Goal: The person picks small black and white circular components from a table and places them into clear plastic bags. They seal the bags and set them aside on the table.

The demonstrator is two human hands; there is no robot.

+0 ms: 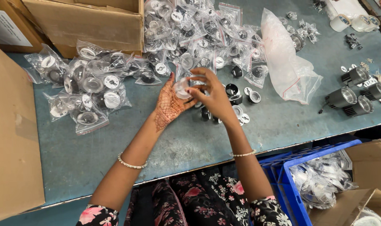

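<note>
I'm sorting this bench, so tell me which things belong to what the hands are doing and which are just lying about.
In hand:
left hand
right hand
small clear bag
loose black parts
bagged parts

Lying about:
cardboard box
blue crate
black cylinders

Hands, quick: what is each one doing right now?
Left hand: palm up, cupping a small clear round cap.
Right hand: fingertips pinched on the same cap from above.

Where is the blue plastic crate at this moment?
In the head view, the blue plastic crate sits at lower right, below the table's front edge, beside the person's right forearm, with brown cardboard boxes on its far right.
</note>
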